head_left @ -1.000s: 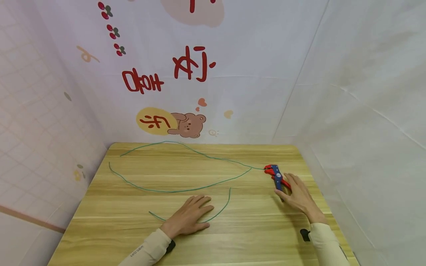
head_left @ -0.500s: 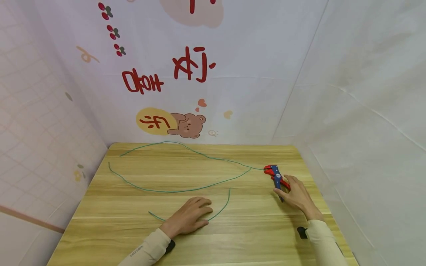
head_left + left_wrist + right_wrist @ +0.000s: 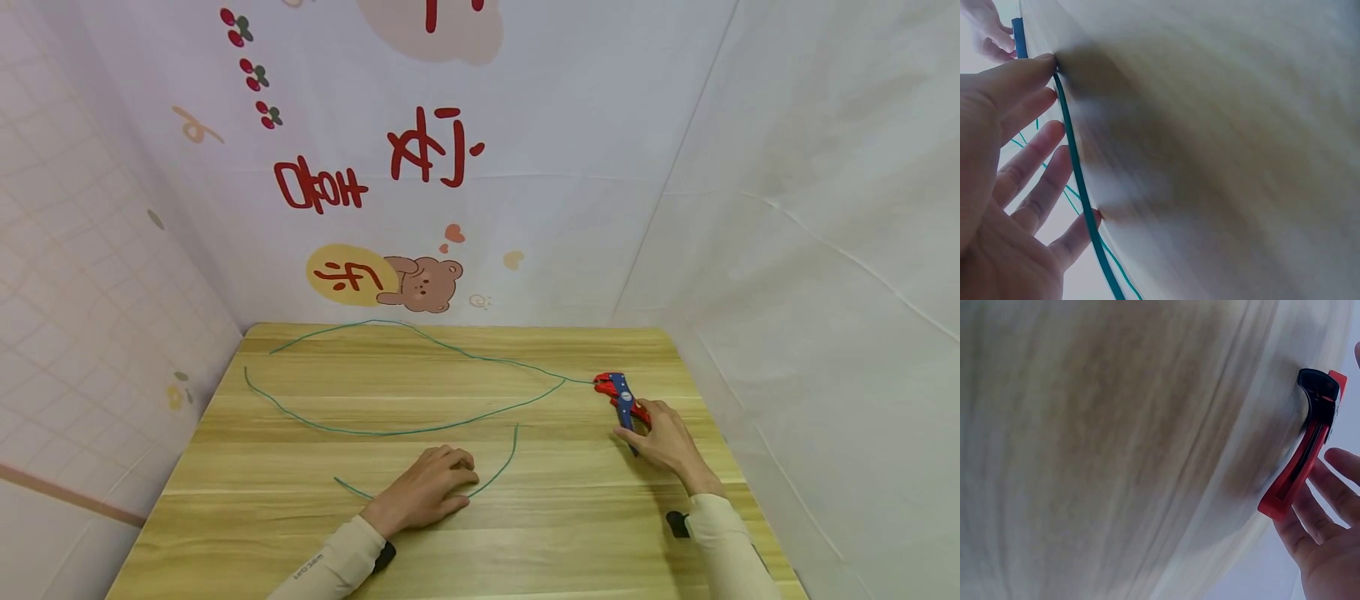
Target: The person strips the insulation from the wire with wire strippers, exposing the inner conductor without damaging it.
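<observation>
Blue-and-red wire strippers (image 3: 626, 397) lie toward the right side of the table. My right hand (image 3: 671, 442) spans their handles, with the thumb at the blue handle and the fingers at the red one. In the right wrist view, loosely extended fingers (image 3: 1310, 534) overlap the red handle (image 3: 1294, 472). One long green wire (image 3: 510, 361) ends at the red jaws. Nearer the front, my left hand (image 3: 423, 492) is over a short green wire (image 3: 498, 471), hiding its middle. In the left wrist view its fingers are spread behind that wire, thumb tip beside it.
A second long green wire (image 3: 390, 432) curves across the middle of the wooden table (image 3: 562, 533), its right end near the first wire. White printed cloth walls (image 3: 562, 208) stand behind the table and at both sides.
My right hand has shifted slightly left, its fingers drawing in closer around the wire strippers' handles. My left fingers bend a little more above the short wire. The wires and strippers look unmoved.
</observation>
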Tool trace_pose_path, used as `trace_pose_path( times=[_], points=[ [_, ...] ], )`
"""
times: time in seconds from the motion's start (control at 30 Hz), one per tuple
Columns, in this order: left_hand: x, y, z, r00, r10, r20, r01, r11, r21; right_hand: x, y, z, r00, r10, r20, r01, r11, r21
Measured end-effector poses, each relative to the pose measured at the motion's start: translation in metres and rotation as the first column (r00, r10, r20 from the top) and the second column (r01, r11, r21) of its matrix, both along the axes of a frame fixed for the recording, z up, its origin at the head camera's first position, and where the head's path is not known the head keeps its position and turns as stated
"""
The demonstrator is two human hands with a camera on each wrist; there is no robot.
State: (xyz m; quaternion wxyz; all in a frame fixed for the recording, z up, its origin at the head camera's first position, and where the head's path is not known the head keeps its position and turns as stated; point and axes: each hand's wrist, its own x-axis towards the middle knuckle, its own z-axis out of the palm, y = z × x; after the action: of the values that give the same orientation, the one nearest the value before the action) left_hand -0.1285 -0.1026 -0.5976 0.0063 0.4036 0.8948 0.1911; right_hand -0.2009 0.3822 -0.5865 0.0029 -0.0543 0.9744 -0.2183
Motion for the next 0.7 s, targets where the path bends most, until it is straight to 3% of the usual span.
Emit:
trace_pose_path(
  times=[0.7],
  points=[
    [0.0006, 0.0022, 0.0029, 0.993, 0.028, 0.117, -0.033, 0.999, 0.037, -0.0050, 0.0002, -0.0064, 1.000, 0.012, 0.011, -0.012, 1.000, -0.007]
  ],
)
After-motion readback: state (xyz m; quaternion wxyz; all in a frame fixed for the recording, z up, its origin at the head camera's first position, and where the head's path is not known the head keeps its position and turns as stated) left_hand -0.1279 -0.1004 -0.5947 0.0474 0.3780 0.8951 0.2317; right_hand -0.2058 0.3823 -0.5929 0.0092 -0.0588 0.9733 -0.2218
